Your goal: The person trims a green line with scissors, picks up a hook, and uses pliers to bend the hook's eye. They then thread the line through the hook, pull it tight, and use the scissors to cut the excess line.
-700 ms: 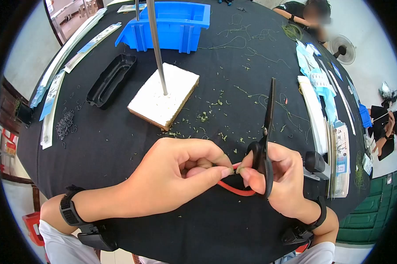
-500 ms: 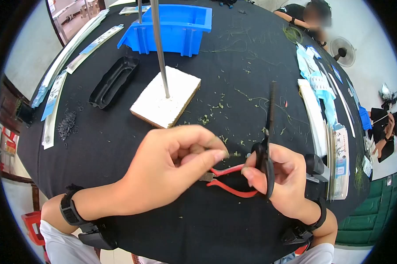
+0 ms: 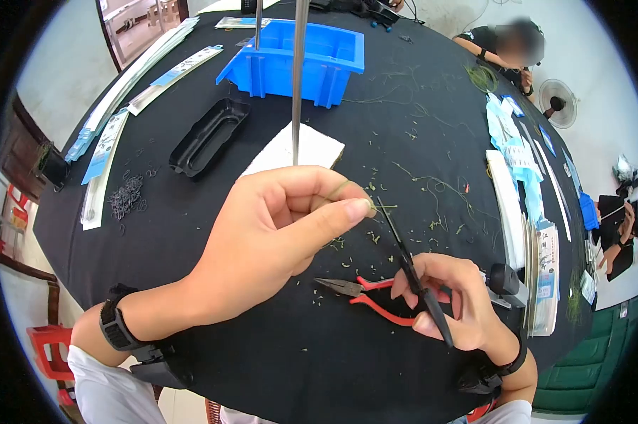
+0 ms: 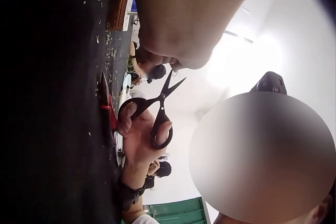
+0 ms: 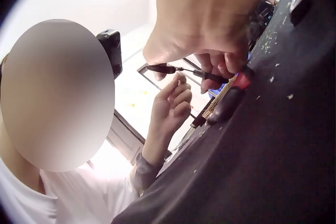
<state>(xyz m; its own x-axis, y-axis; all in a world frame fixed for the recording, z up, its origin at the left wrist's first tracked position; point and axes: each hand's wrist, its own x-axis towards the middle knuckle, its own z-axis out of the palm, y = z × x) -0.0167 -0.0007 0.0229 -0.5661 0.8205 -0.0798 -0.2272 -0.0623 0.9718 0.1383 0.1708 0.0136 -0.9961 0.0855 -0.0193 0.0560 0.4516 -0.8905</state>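
Note:
Thumb and forefinger of the left hand (image 3: pixel 283 233) pinch a thin green strand (image 3: pixel 384 206) whose ends stick out past the fingertips. The right hand (image 3: pixel 457 297) holds black scissors (image 3: pixel 402 249) by the loops, tips pointing up beside the strand. In the left wrist view the blades of the scissors (image 4: pixel 164 95) stand apart just below the left hand (image 4: pixel 176 50). Red-handled pliers (image 3: pixel 354 290) lie on the black cloth between the hands, their far handle partly behind the right fingers. In the right wrist view, the left hand (image 5: pixel 170 106) has its fingers curled.
A white-topped block (image 3: pixel 319 145) with a metal rod (image 3: pixel 299 85) stands behind the left hand. Farther back are a blue bin (image 3: pixel 333 67) and a black tray (image 3: pixel 209 138). Small dark rings (image 3: pixel 126 196) lie left; packets (image 3: pixel 545 283) lie right. Green scraps dot the cloth.
The left hand has risen and moved away from the pliers with the strand. The right hand has moved slightly down, and the scissors have tilted, their tips now near the left fingertips.

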